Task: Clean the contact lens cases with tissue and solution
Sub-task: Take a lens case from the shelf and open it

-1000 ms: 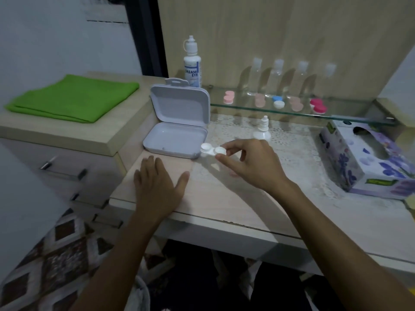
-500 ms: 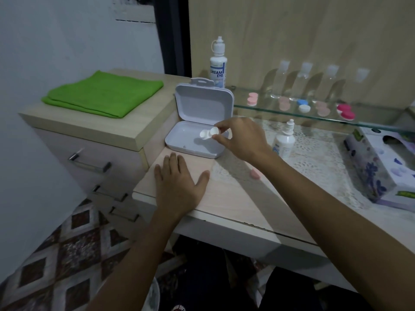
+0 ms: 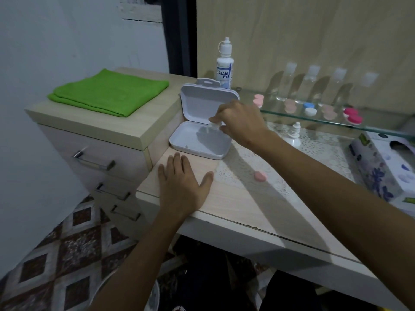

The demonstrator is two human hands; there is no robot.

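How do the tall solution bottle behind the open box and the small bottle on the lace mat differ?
The tall solution bottle stands behind the open box and carries a blue-lettered label; the small bottle on the lace mat shows no readable label. The tall one is slim and straight, the small one squat with a wide base. Both are white, upright and capped.

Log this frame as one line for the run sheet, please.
right hand: pinches white lens case over open white box | left hand: flat on desk | pink case: on desk

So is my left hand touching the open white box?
Apart. The head view shows bare wooden desktop between the left hand fingertips and the open white box front edge.
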